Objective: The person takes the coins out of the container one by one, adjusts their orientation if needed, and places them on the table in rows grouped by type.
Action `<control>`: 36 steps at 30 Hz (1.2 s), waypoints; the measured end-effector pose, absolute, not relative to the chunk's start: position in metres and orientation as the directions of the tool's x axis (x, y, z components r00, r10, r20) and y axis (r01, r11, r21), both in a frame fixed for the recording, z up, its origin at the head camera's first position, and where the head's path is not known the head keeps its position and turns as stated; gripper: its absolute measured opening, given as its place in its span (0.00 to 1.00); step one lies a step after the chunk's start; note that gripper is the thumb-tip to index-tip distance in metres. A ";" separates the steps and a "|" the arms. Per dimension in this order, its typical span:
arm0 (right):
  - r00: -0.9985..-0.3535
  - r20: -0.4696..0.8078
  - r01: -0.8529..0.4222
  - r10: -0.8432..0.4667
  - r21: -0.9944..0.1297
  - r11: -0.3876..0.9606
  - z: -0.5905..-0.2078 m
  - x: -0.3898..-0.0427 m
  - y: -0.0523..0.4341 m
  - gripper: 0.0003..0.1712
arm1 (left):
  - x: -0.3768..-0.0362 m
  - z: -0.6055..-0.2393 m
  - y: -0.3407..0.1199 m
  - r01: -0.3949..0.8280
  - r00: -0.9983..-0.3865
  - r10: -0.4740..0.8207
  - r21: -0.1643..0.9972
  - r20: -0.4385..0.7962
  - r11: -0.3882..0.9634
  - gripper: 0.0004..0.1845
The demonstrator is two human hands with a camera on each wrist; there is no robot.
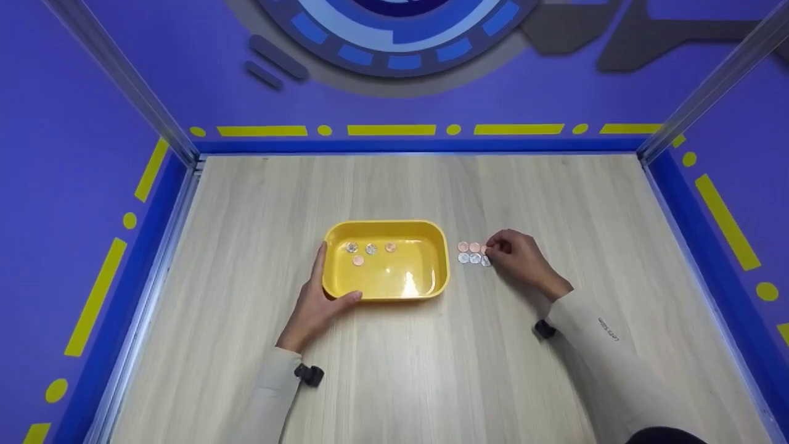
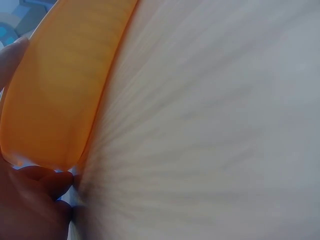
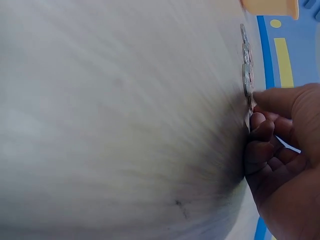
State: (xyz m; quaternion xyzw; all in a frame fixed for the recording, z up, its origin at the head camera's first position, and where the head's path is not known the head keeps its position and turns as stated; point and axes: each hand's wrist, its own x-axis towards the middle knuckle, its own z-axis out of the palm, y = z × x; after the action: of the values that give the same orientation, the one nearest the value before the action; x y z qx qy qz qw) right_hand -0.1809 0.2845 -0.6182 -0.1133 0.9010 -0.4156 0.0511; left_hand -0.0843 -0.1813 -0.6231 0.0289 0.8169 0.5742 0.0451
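The tabletop (image 1: pixel 394 191) spreads before me, with the yellow tray (image 1: pixel 388 280) around its middle, well in from the far edge. My left hand (image 1: pixel 314 308) grips the tray's near left corner, thumb at the near rim, fingers (image 1: pixel 318 266) along the left side, I think to steady it. Beyond the tray's right edge my right hand (image 1: pixel 523 258) pinches a copper coin (image 1: pixel 484 249) by fingertip, presumably because so thin a disc offers little hold. It ends a row of copper coins (image 1: pixel 474 247); three silver coins (image 1: pixel 475 258) lie nearer me, perhaps set tight to line up. Four loose coins (image 1: pixel 371 249) lie towards the tray's far left corner.
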 end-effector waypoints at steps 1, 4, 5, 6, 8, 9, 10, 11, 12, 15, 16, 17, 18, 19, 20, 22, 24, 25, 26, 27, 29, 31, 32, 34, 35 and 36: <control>-0.968 0.005 -0.167 -0.252 -0.761 0.626 -0.618 -0.181 0.285 0.04 | -0.084 -0.623 -0.181 -0.005 -0.994 0.100 0.941 -0.041 0.339 0.70; -0.964 -0.003 -0.167 -0.267 -0.771 0.614 -0.618 -0.180 0.286 0.05 | -0.085 -0.623 -0.181 -0.002 -0.994 0.104 0.941 -0.040 0.338 0.70; -0.963 -0.004 -0.168 -0.269 -0.774 0.611 -0.618 -0.180 0.286 0.06 | -0.085 -0.623 -0.181 -0.003 -0.994 0.104 0.941 -0.041 0.338 0.70; -0.963 -0.008 -0.164 -0.270 -0.778 0.607 -0.617 -0.180 0.286 0.06 | -0.085 -0.623 -0.181 -0.004 -0.994 0.104 0.941 -0.042 0.339 0.69; -0.964 -0.023 -0.146 -0.266 -0.790 0.595 -0.615 -0.181 0.285 0.06 | -0.085 -0.623 -0.181 -0.002 -0.994 0.105 0.941 -0.040 0.340 0.69; -0.965 -0.027 -0.138 -0.262 -0.795 0.591 -0.614 -0.181 0.284 0.06 | -0.085 -0.623 -0.182 -0.002 -0.994 0.105 0.940 -0.040 0.340 0.69; -0.966 -0.034 -0.128 -0.257 -0.799 0.588 -0.612 -0.182 0.283 0.07 | -0.085 -0.623 -0.182 -0.001 -0.994 0.105 0.941 -0.039 0.338 0.69; -0.967 -0.044 -0.116 -0.252 -0.804 0.583 -0.610 -0.182 0.281 0.07 | -0.085 -0.624 -0.182 -0.002 -0.994 0.102 0.941 -0.039 0.339 0.69; -0.967 -0.050 -0.109 -0.250 -0.806 0.582 -0.607 -0.183 0.279 0.07 | -0.084 -0.624 -0.182 -0.002 -0.994 0.101 0.941 -0.038 0.338 0.69; -0.966 -0.058 -0.102 -0.253 -0.811 0.577 -0.599 -0.185 0.271 0.08 | -0.084 -0.624 -0.183 -0.003 -0.994 0.099 0.942 -0.038 0.337 0.69; -0.964 -0.061 -0.102 -0.260 -0.815 0.570 -0.596 -0.186 0.267 0.08 | -0.084 -0.624 -0.182 -0.003 -0.994 0.099 0.943 -0.038 0.334 0.69; -0.961 -0.059 -0.107 -0.270 -0.820 0.562 -0.593 -0.188 0.264 0.09 | -0.084 -0.624 -0.182 -0.003 -0.994 0.100 0.943 -0.038 0.332 0.69; -0.959 -0.054 -0.115 -0.279 -0.824 0.555 -0.590 -0.189 0.260 0.09 | -0.085 -0.624 -0.182 -0.004 -0.994 0.101 0.943 -0.039 0.332 0.69; -0.956 -0.050 -0.122 -0.289 -0.828 0.547 -0.587 -0.190 0.256 0.09 | -0.085 -0.624 -0.182 -0.004 -0.994 0.102 0.944 -0.040 0.330 0.70; -0.954 -0.042 -0.133 -0.298 -0.829 0.543 -0.583 -0.192 0.253 0.09 | -0.085 -0.625 -0.182 -0.006 -0.994 0.103 0.944 -0.042 0.329 0.70; -0.948 -0.017 -0.165 -0.318 -0.827 0.537 -0.578 -0.195 0.245 0.09 | -0.085 -0.624 -0.181 -0.009 -0.993 0.105 0.946 -0.046 0.325 0.71; -0.944 0.005 -0.193 -0.331 -0.821 0.538 -0.573 -0.198 0.237 0.09 | -0.085 -0.624 -0.181 -0.012 -0.993 0.106 0.945 -0.049 0.327 0.71; -0.941 0.014 -0.205 -0.339 -0.819 0.535 -0.570 -0.199 0.234 0.09 | -0.085 -0.624 -0.181 -0.012 -0.993 0.105 0.945 -0.049 0.328 0.70; -0.938 0.022 -0.217 -0.347 -0.817 0.535 -0.568 -0.201 0.230 0.09 | -0.085 -0.624 -0.181 -0.011 -0.993 0.105 0.944 -0.048 0.329 0.70; -0.934 0.027 -0.226 -0.356 -0.817 0.530 -0.566 -0.202 0.227 0.08 | -0.085 -0.623 -0.181 -0.010 -0.994 0.104 0.944 -0.046 0.329 0.70; -0.928 0.033 -0.239 -0.371 -0.817 0.524 -0.561 -0.204 0.220 0.08 | -0.085 -0.624 -0.181 -0.003 -0.994 0.103 0.945 -0.039 0.328 0.70; -0.922 0.032 -0.247 -0.386 -0.817 0.521 -0.558 -0.205 0.215 0.07 | -0.085 -0.624 -0.181 0.002 -0.994 0.103 0.946 -0.034 0.325 0.69; -0.919 0.030 -0.250 -0.394 -0.815 0.522 -0.556 -0.206 0.212 0.08 | -0.085 -0.624 -0.181 0.006 -0.994 0.104 0.947 -0.030 0.323 0.69; -0.912 0.023 -0.254 -0.409 -0.815 0.521 -0.554 -0.207 0.207 0.08 | -0.085 -0.624 -0.181 0.010 -0.994 0.108 0.948 -0.026 0.318 0.69; -0.909 0.018 -0.254 -0.416 -0.815 0.521 -0.553 -0.207 0.205 0.08 | -0.085 -0.623 -0.181 0.012 -0.994 0.110 0.949 -0.024 0.315 0.69; -0.906 0.018 -0.259 -0.424 -0.814 0.520 -0.552 -0.208 0.202 0.08 | -0.085 -0.623 -0.181 0.012 -0.994 0.110 0.950 -0.024 0.313 0.69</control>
State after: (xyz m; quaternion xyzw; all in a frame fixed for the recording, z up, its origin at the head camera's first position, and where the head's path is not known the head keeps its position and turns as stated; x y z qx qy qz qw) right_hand -0.2080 0.2023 -0.5518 -0.1969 0.8669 -0.4487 0.0917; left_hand -0.0848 -0.1814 -0.6232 0.0378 0.8093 0.5847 0.0421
